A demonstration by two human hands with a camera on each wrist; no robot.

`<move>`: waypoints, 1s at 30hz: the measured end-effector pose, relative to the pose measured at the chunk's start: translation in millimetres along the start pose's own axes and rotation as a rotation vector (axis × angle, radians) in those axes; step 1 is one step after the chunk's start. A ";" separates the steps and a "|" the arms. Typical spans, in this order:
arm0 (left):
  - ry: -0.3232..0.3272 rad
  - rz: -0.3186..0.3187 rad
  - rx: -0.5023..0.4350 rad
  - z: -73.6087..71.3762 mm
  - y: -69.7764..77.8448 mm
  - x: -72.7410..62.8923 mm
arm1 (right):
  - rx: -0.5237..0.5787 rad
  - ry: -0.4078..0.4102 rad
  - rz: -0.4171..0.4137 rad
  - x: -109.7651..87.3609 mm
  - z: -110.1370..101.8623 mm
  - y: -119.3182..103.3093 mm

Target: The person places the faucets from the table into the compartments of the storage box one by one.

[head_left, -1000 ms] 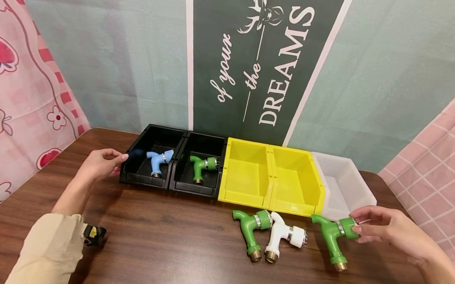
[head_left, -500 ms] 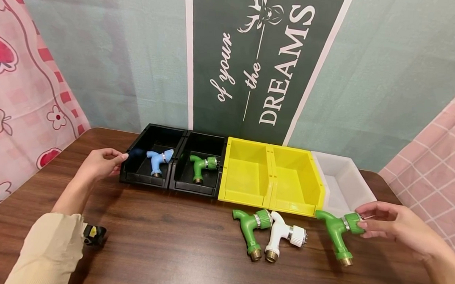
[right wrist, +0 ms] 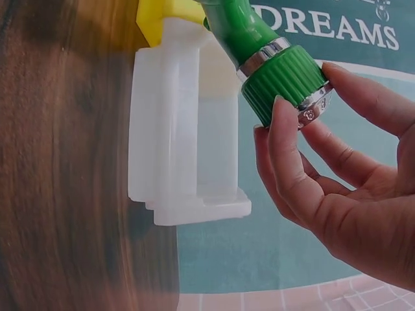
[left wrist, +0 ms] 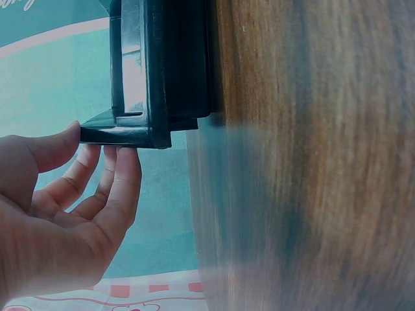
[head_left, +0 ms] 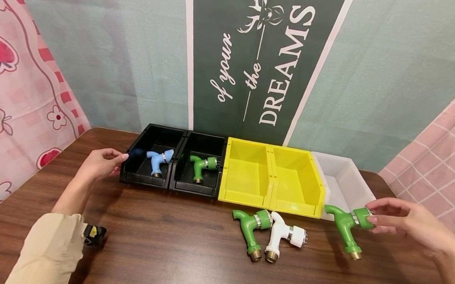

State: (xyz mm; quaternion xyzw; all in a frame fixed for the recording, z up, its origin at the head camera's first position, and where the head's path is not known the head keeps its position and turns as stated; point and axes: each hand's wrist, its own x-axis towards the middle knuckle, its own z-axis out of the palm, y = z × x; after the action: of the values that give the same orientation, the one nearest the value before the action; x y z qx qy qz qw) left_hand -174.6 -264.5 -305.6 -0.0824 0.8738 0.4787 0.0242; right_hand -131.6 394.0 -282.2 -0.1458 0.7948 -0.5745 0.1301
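In right wrist view the brass end of the held green faucet (head_left: pixel 345 226) is out of frame; in head view, fingertips of the left hand (head_left: pixel 100 165) are partly hidden by the left-end black bin (head_left: pixel 142 179). Left wrist view: thumb and fingers pinch that bin's side wall. Right hand (head_left: pixel 412 221) pinches the faucet's ribbed knob (right wrist: pixel 282 84), faucet in front of the white bin (head_left: pixel 357 181). White faucet (head_left: pixel 280 235) and second green faucet (head_left: pixel 249 232) lie on wood-grain table (head_left: pixel 162 249); grey-green cloth (head_left: pixel 101 60) behind.

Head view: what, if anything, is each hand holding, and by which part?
The right hand holds a green tap by its ribbed knob; the left hand grips the leftmost black bin by its left wall.
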 end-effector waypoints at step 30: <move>0.006 0.015 -0.007 0.1 -1.4 0.3 | 0.165 0.179 0.048 11.7 -18.2 -4.9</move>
State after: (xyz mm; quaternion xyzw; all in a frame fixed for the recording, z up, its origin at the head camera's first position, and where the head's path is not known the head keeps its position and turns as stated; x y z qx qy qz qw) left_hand -174.7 -265.1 -306.9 -0.0772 0.8727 0.4818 0.0175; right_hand -148.7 404.0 -272.5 -0.0636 0.7567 -0.6452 0.0838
